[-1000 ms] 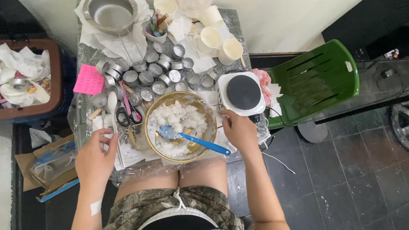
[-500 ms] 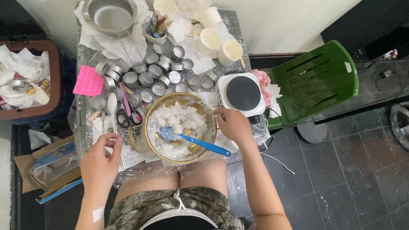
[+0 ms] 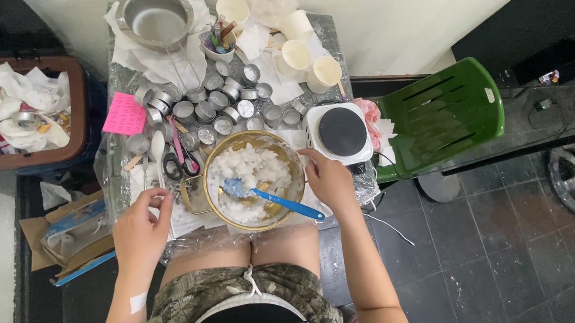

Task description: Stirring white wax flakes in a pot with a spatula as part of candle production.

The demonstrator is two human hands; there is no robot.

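Head view. The left hand [image 3: 142,231] is seen left of the brass-coloured bowl [image 3: 254,179], its grip loosely curled, the fingertips resting on white paper [image 3: 142,185] on the desk [image 3: 332,27]; nothing is held in it. The right hand [image 3: 329,179] is laid against the right rim of the bowl, its grip partly open and cupped on the rim.

The bowl is placed at the near edge of the desk and is filled with white waxy chunks [image 3: 251,167]. A blue spatula [image 3: 270,200] is rested in it, with the handle projecting over the near-right rim. Behind the bowl, small metal tins [image 3: 219,105] are clustered; right of it a white hotplate [image 3: 339,133] is set. A steel pot [image 3: 156,15] is placed far behind.
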